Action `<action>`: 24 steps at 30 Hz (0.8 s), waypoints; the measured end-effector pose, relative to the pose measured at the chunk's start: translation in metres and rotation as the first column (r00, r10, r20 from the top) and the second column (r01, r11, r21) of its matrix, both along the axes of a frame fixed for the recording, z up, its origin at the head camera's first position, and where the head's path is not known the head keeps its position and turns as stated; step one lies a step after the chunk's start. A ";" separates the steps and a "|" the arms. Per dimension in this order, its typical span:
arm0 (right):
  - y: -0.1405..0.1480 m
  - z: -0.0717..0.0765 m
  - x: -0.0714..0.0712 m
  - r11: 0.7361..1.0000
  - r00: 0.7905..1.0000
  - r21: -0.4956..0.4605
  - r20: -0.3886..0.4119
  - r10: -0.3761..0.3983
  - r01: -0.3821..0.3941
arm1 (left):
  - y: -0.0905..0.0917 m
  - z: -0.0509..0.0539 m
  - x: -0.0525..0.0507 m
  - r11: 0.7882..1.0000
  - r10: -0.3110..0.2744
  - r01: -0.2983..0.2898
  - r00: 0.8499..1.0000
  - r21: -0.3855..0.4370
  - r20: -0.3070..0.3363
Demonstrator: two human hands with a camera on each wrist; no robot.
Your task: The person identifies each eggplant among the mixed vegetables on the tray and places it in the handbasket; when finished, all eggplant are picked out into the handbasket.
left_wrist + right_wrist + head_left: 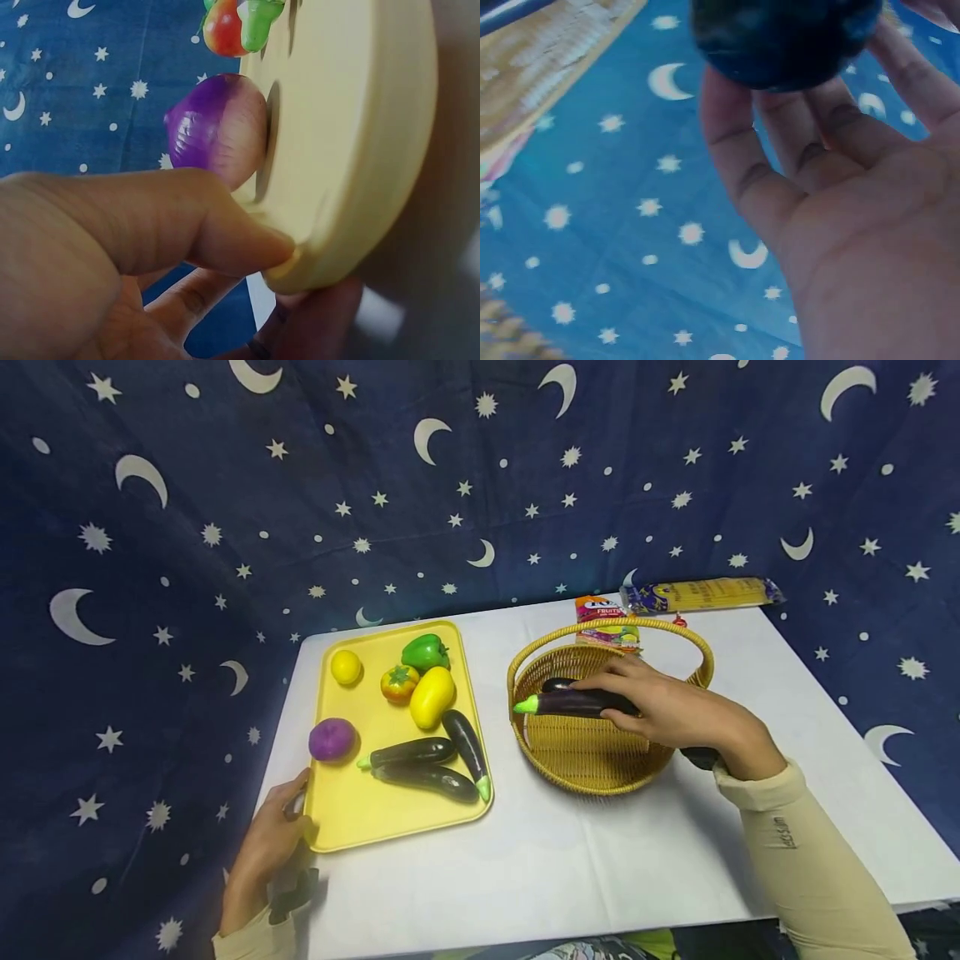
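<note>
My right hand (667, 706) grips an eggplant (573, 703) by its thick end, holding it over the wicker basket (585, 760); its green tip points left. Just behind it, another eggplant (557, 683) shows inside the basket, partly hidden. In the right wrist view, fingers (772, 161) hold the dark rounded end. At the near left corner of the yellow tray (360, 814), my left hand (270, 835) pinches the rim, thumb above and fingers below. A purple onion (217, 131) lies close to that hand. Three eggplants (423, 781) rest on the tray's near right part.
Farther back on the tray sit a lemon (346, 667), a green bell pepper (425, 653), a red-yellow tomato (399, 683) and a yellow mango-like fruit (432, 697). Behind the basket, whose handle arches upward, are a colourful fruit packet (600, 608) and a noodle pack (705, 595).
</note>
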State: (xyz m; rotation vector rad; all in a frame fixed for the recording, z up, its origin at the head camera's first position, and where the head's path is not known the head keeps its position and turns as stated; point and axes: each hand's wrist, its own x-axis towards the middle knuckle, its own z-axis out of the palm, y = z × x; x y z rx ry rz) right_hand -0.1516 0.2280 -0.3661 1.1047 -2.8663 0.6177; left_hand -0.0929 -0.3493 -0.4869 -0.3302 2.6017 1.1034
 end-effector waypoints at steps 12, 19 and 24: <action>-0.005 -0.029 -0.039 0.969 0.996 0.245 0.088 -0.009 -0.013 | -0.001 -0.007 -0.005 0.998 0.008 -0.008 1.000 0.060 -0.012; -0.016 -0.035 -0.048 0.936 0.996 0.351 0.093 -0.006 -0.027 | -0.003 -0.006 -0.001 0.999 0.007 -0.008 1.000 0.039 0.008; -0.022 -0.038 -0.057 0.914 0.992 0.406 0.118 -0.036 -0.015 | -0.004 -0.004 -0.001 0.999 0.012 -0.012 1.000 0.045 0.006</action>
